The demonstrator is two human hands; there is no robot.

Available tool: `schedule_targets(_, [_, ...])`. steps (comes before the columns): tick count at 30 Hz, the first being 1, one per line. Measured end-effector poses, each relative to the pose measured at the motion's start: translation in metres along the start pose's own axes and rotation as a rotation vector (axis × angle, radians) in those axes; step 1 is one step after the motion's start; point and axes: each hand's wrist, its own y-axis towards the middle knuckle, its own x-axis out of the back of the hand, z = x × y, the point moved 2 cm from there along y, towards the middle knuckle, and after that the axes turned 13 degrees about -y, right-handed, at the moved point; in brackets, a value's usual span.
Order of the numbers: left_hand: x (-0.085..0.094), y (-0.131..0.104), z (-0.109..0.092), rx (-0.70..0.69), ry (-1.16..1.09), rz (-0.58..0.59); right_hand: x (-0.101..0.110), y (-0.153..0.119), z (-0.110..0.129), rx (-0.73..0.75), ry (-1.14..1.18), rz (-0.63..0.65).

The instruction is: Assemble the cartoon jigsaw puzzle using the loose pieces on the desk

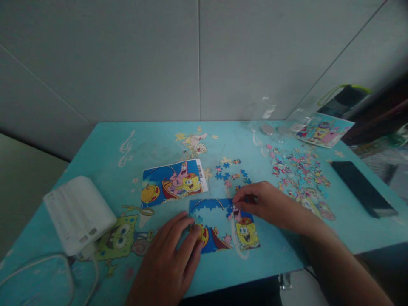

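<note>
A partly joined jigsaw puzzle (247,236) lies flat on the table, with an open gap in its middle and upper part. My left hand (174,248) rests with its fingers stretched over the puzzle's left edge, by the yellow round figure. At the upper right side, my right hand (259,199) has thumb and forefinger pinched on a small puzzle piece (235,205) beside the pink figure. Just behind the puzzle is the picture card (175,180) showing the same scene. Several loose blue pieces (226,175) lie behind my right hand.
Many mixed puzzle pieces (299,170) are heaped at right, beside a dark flat phone-like slab (363,187). Clear jars (266,112) and another picture card (325,129) stand farther back. At left sits a white box-shaped device (79,214) with a cable (95,272). A grey wall (143,63) borders the table.
</note>
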Motion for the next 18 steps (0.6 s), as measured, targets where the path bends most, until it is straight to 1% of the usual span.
schedule_targets(4, [0.001,0.000,0.001,-0.001,-0.004,0.002,0.000,0.000,0.005,0.103,-0.025,0.007])
schedule_targets(7, [0.000,0.001,0.001,0.007,-0.003,0.012,-0.003,-0.002,0.012,0.156,-0.085,-0.015])
schedule_targets(12, [0.001,0.002,0.000,0.007,-0.004,-0.003,-0.007,-0.002,0.015,0.185,-0.129,-0.038])
schedule_targets(18, [0.001,0.001,-0.001,0.010,0.008,-0.010,-0.005,-0.003,0.012,0.210,-0.122,-0.015])
